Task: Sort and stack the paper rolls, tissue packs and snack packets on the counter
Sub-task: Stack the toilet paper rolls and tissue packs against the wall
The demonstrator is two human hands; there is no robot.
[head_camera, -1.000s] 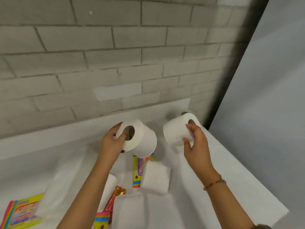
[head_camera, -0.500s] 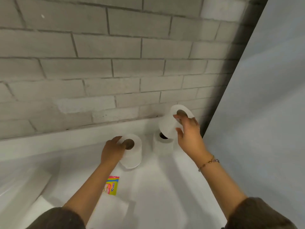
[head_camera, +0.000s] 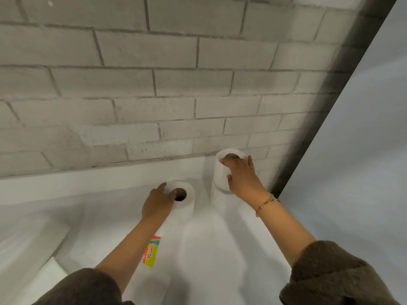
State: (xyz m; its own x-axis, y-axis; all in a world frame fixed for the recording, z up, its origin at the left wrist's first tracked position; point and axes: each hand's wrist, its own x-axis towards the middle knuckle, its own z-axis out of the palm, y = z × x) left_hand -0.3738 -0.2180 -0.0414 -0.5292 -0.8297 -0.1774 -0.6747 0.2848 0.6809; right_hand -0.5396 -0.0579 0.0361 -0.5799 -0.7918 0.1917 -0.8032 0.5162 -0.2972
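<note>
Roll-stacking is in hand. The right hand (head_camera: 241,181) has its grip pinched on the upper toilet roll (head_camera: 221,172), which rests on a lower roll (head_camera: 217,200) by the wall. The left hand (head_camera: 157,203) grips a third roll (head_camera: 186,209), upright on the tabletop (head_camera: 209,249) just beside the stack. The likely next move is to let go of the upper roll and lift the third one squarely on top.

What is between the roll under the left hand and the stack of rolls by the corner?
Nothing: the head view shows only a narrow strip of bare white counter between that roll and the stack.

A bare room: brick wall (head_camera: 176,84), white counter (head_camera: 209,249).
</note>
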